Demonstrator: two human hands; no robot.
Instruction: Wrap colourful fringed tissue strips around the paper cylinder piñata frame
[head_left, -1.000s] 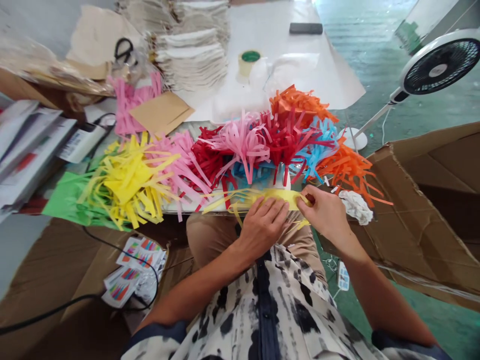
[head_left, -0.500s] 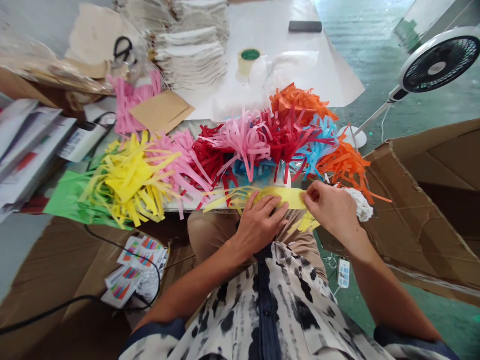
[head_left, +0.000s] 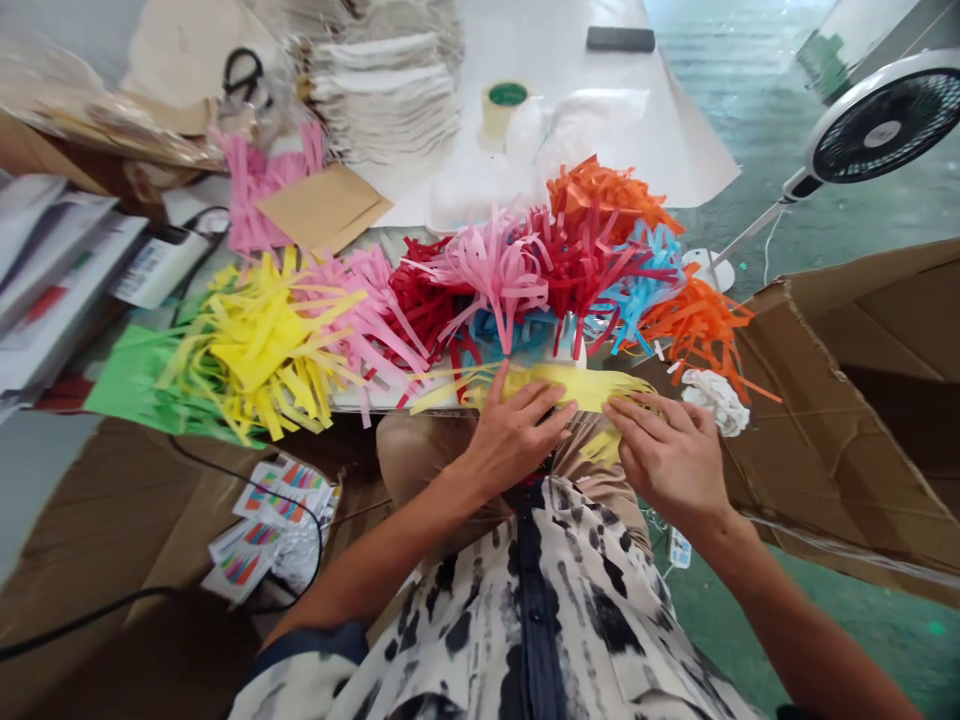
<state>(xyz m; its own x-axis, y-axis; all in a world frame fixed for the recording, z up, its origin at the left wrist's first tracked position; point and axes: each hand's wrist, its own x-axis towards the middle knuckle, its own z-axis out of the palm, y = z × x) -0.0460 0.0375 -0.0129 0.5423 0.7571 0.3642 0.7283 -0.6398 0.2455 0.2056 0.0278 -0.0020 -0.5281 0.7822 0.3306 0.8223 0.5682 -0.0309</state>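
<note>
A strip of yellow fringed tissue paper lies along the table's front edge, with cut strands at both ends. My left hand rests on its middle, fingers spread and fairly flat. Over the strip's right end is my right hand, fingers stretched out and touching the strands; its thumb is mostly hidden. More yellow strands hang below the edge between my hands. Behind the strip lie pink tassels, red tassels, and blue tassels.
Left are a yellow tassel pile and green tissue. Orange tassels and a white string bundle lie right. Behind are a tape roll and brown paper. A cardboard box and fan stand right.
My right hand has gone from pinching the yellow strip's right end to lying on it with fingers extended. The strands at that end now fan out. My left hand stays on the strip.
</note>
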